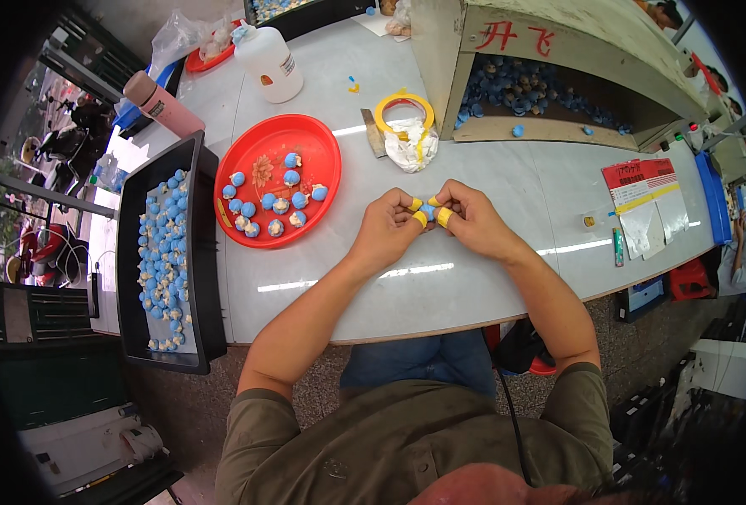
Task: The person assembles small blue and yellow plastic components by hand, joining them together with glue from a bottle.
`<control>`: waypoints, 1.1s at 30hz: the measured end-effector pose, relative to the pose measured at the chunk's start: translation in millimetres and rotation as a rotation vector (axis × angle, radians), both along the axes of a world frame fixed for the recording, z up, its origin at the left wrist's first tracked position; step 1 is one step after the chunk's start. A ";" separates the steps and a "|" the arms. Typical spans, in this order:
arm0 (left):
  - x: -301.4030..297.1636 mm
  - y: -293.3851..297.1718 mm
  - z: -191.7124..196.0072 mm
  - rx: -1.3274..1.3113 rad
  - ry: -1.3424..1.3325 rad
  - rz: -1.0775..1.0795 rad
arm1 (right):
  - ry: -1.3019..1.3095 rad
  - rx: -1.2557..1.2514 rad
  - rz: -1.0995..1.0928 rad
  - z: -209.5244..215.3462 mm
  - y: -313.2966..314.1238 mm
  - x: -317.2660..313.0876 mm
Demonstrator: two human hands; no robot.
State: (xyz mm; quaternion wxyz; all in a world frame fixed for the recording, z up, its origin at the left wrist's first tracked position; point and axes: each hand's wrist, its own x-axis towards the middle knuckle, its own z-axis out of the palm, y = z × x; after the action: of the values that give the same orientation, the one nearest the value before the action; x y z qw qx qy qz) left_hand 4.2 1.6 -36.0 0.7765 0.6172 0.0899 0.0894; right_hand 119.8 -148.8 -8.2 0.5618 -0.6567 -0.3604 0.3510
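Between my two hands, above the grey tabletop [339,311], is a small blue piece [428,210], mostly covered by fingers. My left hand [387,223] pinches it from the left, and my right hand [476,220] pinches it from the right. Yellow tape wraps the thumb and forefinger tips of both hands. To the left, a round red tray [327,151] holds several small blue and cream figures, one of them a blue-capped figure [276,227]. Past my hands lies a roll of yellow tape [380,114] with crumpled white tissue [411,154] against it.
A black bin [213,278] of similar blue pieces stands at the far left, beside a pink bottle [162,105]. A white jug [268,67] is behind the tray. A wooden shelf box [491,130] full of blue parts stands at the back right, with red-and-white packets [642,189] nearer.
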 end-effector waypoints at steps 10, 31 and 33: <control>1.5 -0.5 2.0 -0.002 -0.019 0.029 | -0.011 0.025 -0.002 -1.2 1.5 -1.0; 2.9 5.7 13.5 -0.048 0.079 0.023 | 0.091 0.020 -0.063 4.7 3.6 -1.2; 2.8 6.1 14.4 -0.051 0.085 0.029 | 0.099 0.019 -0.067 5.1 3.9 -1.4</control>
State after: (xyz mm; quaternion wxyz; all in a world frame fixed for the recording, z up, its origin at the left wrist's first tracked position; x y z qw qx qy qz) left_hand 7.0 7.8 -21.6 0.7862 0.5991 0.1338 0.0719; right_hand 118.4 -145.0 -3.1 0.5967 -0.6446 -0.3134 0.3609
